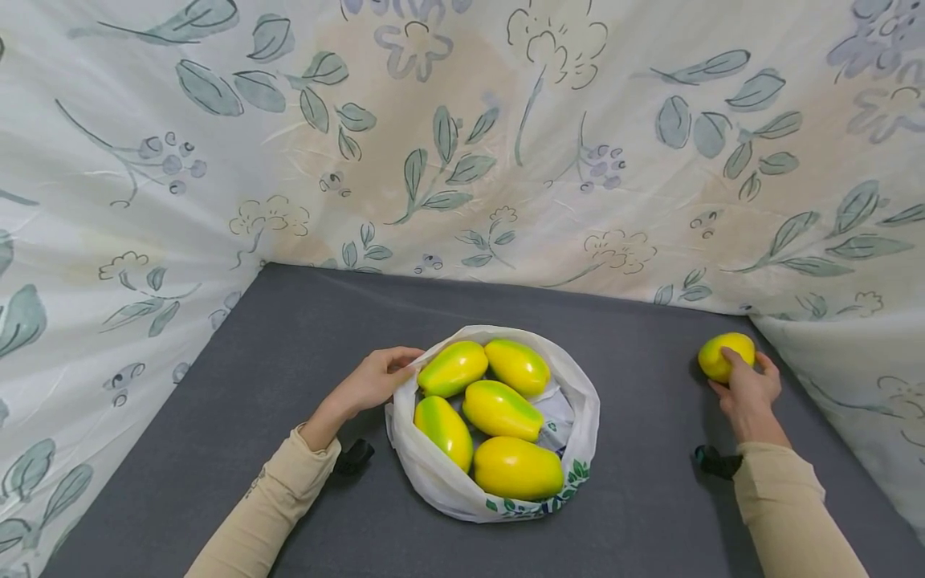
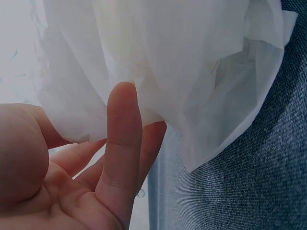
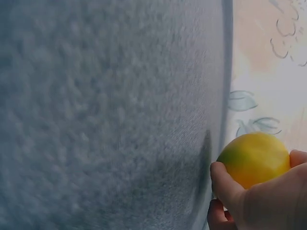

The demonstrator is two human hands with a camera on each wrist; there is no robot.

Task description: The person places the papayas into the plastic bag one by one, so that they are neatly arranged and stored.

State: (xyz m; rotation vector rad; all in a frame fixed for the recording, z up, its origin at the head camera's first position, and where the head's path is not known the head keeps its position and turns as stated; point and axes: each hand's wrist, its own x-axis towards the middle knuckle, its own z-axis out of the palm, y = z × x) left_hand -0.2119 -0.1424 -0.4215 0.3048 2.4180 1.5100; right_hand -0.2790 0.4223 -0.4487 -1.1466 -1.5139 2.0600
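A white plastic bag point(image 1: 587, 401) with its mouth rolled wide stands on the dark grey surface. Several yellow papayas with green streaks lie inside, among them a front papaya point(image 1: 519, 468) and a middle papaya point(image 1: 502, 410). At the bag's left rim, my left hand point(image 1: 376, 379) grips the plastic between thumb and fingers. In the left wrist view, the fingers point(image 2: 123, 134) lie against the thin white plastic point(image 2: 158, 62). Far to the right, my right hand point(image 1: 751, 391) holds another papaya point(image 1: 725, 356), thumb on top and fingers round its side. The right wrist view shows this papaya point(image 3: 256, 158) close beside the cloth surface.
Dark grey cloth point(image 1: 325, 313) covers the tabletop. A pale curtain point(image 1: 462, 144) with leaf and flower prints hangs along the back and both sides, close to the right hand. Dark straps point(image 1: 354, 457) sit at both wrists, below tan sleeves point(image 1: 267, 506).
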